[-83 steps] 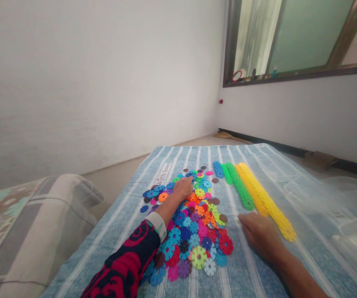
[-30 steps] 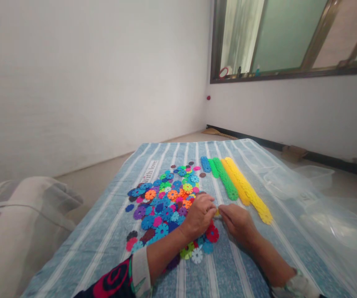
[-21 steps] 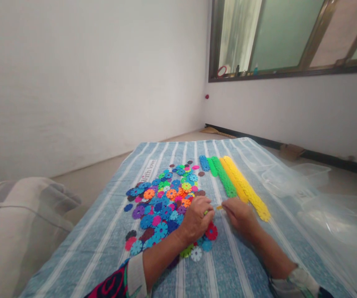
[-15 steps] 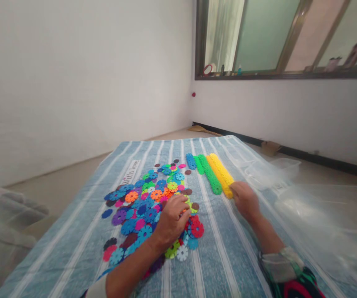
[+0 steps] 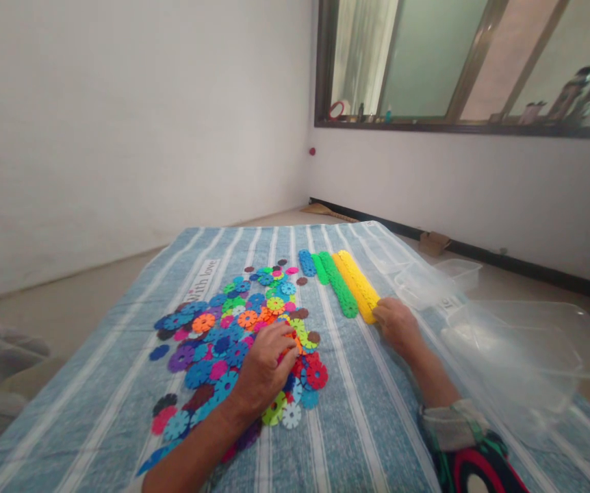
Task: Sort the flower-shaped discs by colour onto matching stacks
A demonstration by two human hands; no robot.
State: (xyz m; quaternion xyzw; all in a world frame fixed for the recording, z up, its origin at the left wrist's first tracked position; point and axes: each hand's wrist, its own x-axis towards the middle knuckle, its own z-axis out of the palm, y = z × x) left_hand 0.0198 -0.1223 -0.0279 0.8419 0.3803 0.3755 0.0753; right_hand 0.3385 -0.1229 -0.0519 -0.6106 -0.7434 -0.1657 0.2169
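Note:
A loose pile of plastic snowflake discs (image 5: 233, 329) in many colours covers the middle of the striped cloth. My left hand (image 5: 267, 363) rests on its right part, fingers curled down near orange and red discs; what lies under the fingertips is hidden. To the right, discs are lined up on edge in rows: a short blue row (image 5: 306, 263), a short green row (image 5: 320, 270), a longer green row (image 5: 339, 286) and a yellow row (image 5: 355, 284). With fingers pinched together, my right hand (image 5: 398, 325) grips the near end of the yellow row.
Clear plastic containers (image 5: 510, 356) stand along the right side of the cloth-covered table (image 5: 105, 383). A printed "With love" label (image 5: 203, 279) lies left of the pile. On the floor beyond are a cardboard box (image 5: 433, 242) and a broom (image 5: 326, 211).
The whole view has shifted, so everything sits slightly further left. Both hands keep nearly the same places, the left on the pile and the right at the yellow row's near end.

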